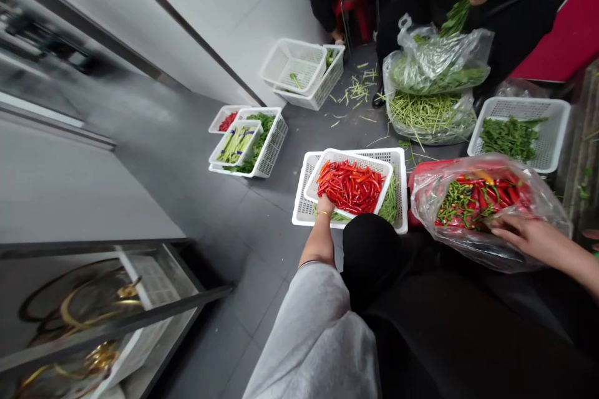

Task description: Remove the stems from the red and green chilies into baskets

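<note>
1. So the left hand is resting at the lower-left edge of a heap of red chilies, mid-frame; its fingertips are hiding, so I can't tell if it's pinching anything.
2. Those chilies are sitting in a small white basket, whose long axis is running left to right, dipping a bit toward the right. The chilies themselves are pointing all over the place.
3. That basket is sitting on a bigger white basket with green beans showing.
4. The right hand is dipping into a clear plastic bag at right, fingers pointing left; can't tell whether it's gripping anything.
5. Red peppers are lying in there beside green stems.
</note>
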### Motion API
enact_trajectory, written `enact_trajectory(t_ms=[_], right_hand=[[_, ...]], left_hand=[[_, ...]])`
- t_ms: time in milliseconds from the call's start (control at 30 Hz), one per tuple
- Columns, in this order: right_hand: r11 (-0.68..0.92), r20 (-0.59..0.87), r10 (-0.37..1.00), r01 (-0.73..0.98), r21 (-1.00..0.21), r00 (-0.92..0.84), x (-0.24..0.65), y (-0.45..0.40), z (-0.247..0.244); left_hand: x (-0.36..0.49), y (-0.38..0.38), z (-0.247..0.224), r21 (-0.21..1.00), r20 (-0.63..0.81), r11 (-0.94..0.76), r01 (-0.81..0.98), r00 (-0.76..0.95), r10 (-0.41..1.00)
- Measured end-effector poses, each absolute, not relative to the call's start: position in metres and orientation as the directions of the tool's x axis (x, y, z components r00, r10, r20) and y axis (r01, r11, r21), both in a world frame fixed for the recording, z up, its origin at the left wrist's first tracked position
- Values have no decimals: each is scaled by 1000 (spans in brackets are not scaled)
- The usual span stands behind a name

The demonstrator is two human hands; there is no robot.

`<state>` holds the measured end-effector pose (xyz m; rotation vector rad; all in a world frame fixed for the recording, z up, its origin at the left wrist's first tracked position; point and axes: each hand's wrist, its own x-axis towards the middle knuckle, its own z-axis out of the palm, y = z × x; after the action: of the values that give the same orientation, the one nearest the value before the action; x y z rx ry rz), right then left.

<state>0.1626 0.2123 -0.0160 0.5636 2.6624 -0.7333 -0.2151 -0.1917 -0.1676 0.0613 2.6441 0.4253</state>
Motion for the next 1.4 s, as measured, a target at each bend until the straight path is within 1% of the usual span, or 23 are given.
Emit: enact_trajectory(t_ms=[100, 200, 267, 300, 333, 400, 467, 533, 600, 667, 733, 800, 867, 933, 1033, 1100, 1133, 1167, 1233, 1300, 1333, 1367, 1400], right_hand=[[804, -430, 321, 483, -347, -844, 163, 214, -21], [843, -444, 248, 417, -338, -861, 140, 206, -18], [870, -439, 192, 359, -337, -878, 121, 196, -13], [881, -431, 171, 334, -336, -886, 113, 191, -10], [888, -423, 152, 311, -338, -893, 106, 186, -8], [896, -424, 112, 276, -349, -899, 100, 178, -3], [901, -443, 70, 248, -357, -894, 97, 172, 5], [906, -446, 42, 223, -361, -894, 92, 167, 16], [903, -397, 31, 196, -382, -917, 79, 160, 31], [880, -304, 15, 157, -449, -952, 53, 146, 44], [827, -204, -8, 108, -552, -979, 20, 125, 51], [765, -135, -2, 86, -638, -991, -14, 99, 50], [705, -143, 23, 117, -699, -989, -39, 76, 41], [610, -206, 16, 172, -774, -978, -49, 63, 30], [408, -299, 15, 279, -870, -954, -38, 62, 19], [319, -350, 37, 343, -884, -936, -23, 68, 17], [299, -375, 55, 374, -878, -925, -16, 70, 18], [289, -398, 78, 403, -868, -914, -11, 72, 19], [272, -415, 142, 439, -856, -899, -7, 72, 20], [263, -385, 204, 429, -864, -900, -5, 71, 22], [273, -361, 229, 415, -868, -904, -3, 72, 23], [298, -340, 248, 405, -864, -907, 1, 75, 25], [341, -324, 264, 402, -850, -909, 7, 82, 26]], left_hand=[[-231, -191, -173, 356, -408, 933, -63, -908, 94], [-253, -186, -169, 454, -306, 891, -26, -943, 128], [-266, -178, -163, 484, -223, 875, 4, -966, 128], [-270, -172, -161, 490, -207, 872, 15, -969, 133], [-273, -165, -159, 495, -220, 869, 17, -965, 144], [-274, -150, -157, 540, -308, 841, -29, -937, 166], [-271, -136, -155, 596, -406, 793, -125, -899, 164], [-266, -129, -150, 641, -454, 738, -210, -880, 144], [-261, -128, -140, 679, -475, 689, -253, -867, 149], [-251, -133, -124, 713, -497, 637, -291, -852, 166], [-233, -136, -103, 799, -519, 481, -360, -817, 250], [-209, -134, -78, 869, -495, 215, -446, -762, 418], [-182, -124, -53, 864, -408, 0, -504, -699, 587], [-158, -112, -30, 869, -328, -47, -493, -644, 691], [-135, -93, -8, 898, -268, -21, -440, -583, 767], [-124, -85, -1, 929, -220, -5, -369, -564, 796], [-119, -83, 1, 954, -173, -4, -299, -565, 807], [-113, -81, 3, 981, -109, -8, -196, -578, 808], [-102, -78, 8, 996, 60, -5, 90, -612, 788], [-98, -77, 11, 929, 215, 34, 370, -609, 763], [-100, -78, 12, 884, 259, 67, 464, -602, 755], [-106, -80, 11, 849, 271, 110, 516, -607, 747], [-117, -84, 8, 834, 249, 170, 525, -632, 734]])
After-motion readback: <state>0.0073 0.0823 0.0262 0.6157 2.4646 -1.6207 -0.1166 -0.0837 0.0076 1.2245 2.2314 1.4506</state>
